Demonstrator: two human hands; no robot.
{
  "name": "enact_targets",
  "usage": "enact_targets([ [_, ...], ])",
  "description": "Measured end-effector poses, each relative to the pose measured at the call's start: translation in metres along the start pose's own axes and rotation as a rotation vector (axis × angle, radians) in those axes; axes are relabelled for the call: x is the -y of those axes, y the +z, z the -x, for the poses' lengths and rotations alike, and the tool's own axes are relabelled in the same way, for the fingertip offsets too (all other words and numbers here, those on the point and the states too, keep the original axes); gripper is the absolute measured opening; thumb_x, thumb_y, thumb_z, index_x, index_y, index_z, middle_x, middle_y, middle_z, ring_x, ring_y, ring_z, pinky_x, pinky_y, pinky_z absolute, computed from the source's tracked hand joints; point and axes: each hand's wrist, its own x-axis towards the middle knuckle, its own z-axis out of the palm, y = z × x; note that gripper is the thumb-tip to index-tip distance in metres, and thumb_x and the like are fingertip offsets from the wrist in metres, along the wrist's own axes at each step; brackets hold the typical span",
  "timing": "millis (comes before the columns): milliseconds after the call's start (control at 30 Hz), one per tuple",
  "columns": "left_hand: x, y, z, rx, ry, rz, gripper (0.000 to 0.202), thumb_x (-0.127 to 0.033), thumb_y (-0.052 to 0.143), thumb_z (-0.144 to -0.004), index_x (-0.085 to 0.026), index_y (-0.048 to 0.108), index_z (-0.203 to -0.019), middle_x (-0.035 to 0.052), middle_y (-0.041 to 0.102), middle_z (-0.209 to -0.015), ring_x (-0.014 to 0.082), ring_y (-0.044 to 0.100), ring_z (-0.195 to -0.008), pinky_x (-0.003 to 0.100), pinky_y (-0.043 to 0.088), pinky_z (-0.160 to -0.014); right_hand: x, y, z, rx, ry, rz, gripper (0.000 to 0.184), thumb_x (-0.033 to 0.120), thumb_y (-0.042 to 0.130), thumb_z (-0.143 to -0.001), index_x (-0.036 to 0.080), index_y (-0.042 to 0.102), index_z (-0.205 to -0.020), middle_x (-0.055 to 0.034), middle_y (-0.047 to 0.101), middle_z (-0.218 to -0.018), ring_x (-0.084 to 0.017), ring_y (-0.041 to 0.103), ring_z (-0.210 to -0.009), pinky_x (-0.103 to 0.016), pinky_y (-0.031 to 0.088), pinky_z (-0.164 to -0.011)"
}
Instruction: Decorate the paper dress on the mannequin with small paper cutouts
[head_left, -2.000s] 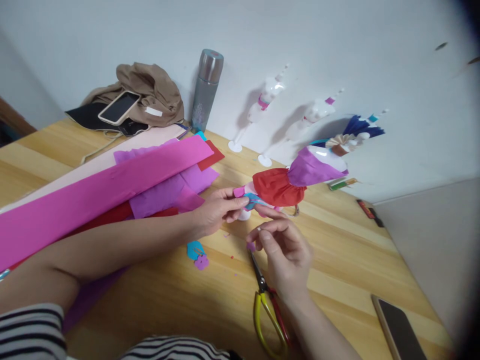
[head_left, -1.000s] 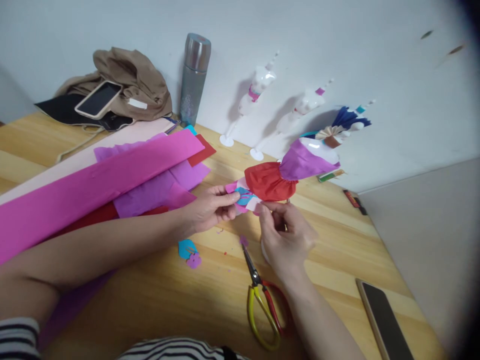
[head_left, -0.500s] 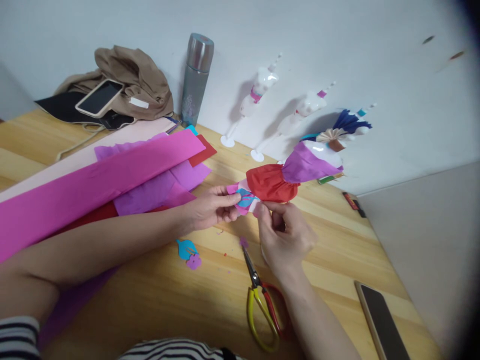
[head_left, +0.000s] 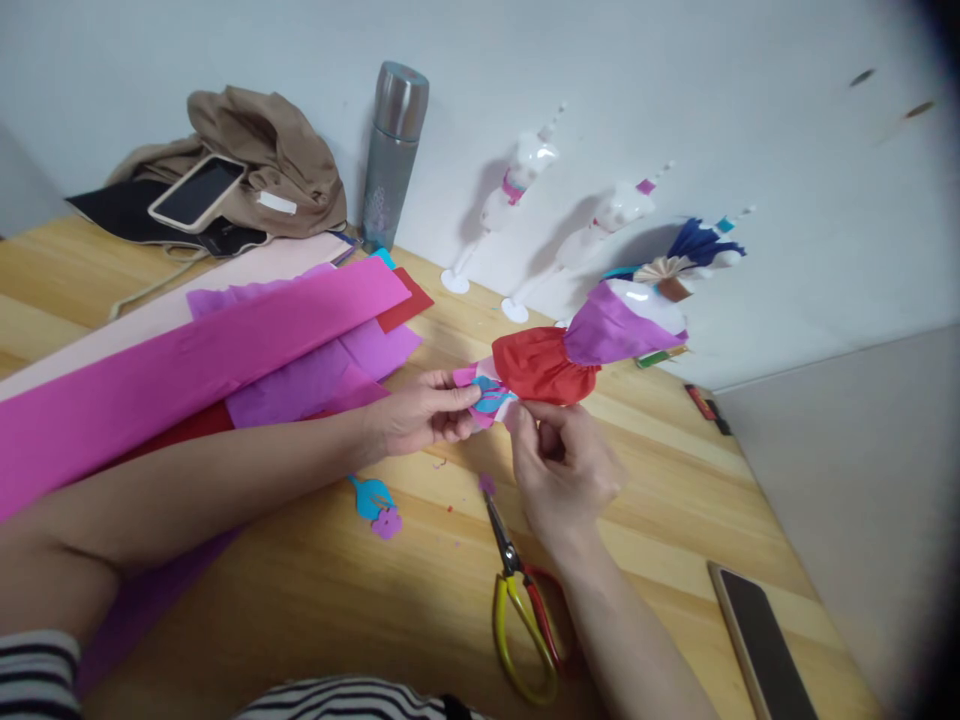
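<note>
A small white mannequin wearing a paper dress lies tilted in front of me, with a purple crepe top (head_left: 619, 330) and a gathered red skirt (head_left: 540, 365). Below the red part is a pink and white paper section with a blue leaf cutout (head_left: 490, 396) on it. My left hand (head_left: 420, 412) grips this lower end, thumb on top at the blue piece. Pinched at the near edge of that section, my right hand (head_left: 566, 470) has its fingertips just under the red hem; whatever lies between them is too small to make out. Scissors (head_left: 511, 565) with yellow and red handles lie beneath my right wrist.
Blue and purple cutouts (head_left: 379, 505) lie near my left forearm. Crepe paper strips (head_left: 210, 365) cover the left side. At the wall stand a thermos (head_left: 391, 165) and white mannequins (head_left: 525, 165). A phone (head_left: 765, 635) lies at right, a brown cap (head_left: 277, 160) far left.
My right hand has shifted slightly to the left with its wrist turning, fingertips still at the paper edge. My left hand and the dress are nearly unmoved.
</note>
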Motion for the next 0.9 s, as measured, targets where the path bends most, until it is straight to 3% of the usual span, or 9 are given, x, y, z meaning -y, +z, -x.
enact_targets([
  [633,-0.0023,0.0006,0.0021,-0.02,-0.023,-0.076,0.041,-0.046,0.087,-0.07,-0.013,0.068,-0.085,0.0009,0.067,-0.072,0.0067,0.055,-0.052,0.021,0.03,-0.047,-0.0014,0.0003,0.001,0.0,-0.004,-0.008,0.01,0.016,0.068,-0.092,0.02,0.07,-0.083,0.0061,0.054,-0.058,-0.009,0.043,-0.045,-0.025,0.033,-0.046],
  [900,-0.0013,-0.0022,0.0037,-0.028,-0.05,-0.096,0.043,-0.045,0.086,-0.073,-0.012,0.068,-0.094,0.0034,0.071,-0.078,0.0066,0.055,-0.054,0.021,0.033,-0.049,0.0011,-0.0012,0.0005,0.009,-0.085,0.013,0.009,0.012,0.067,-0.092,0.02,0.07,-0.088,0.0082,0.045,-0.056,-0.009,0.041,-0.045,-0.024,0.032,-0.046],
])
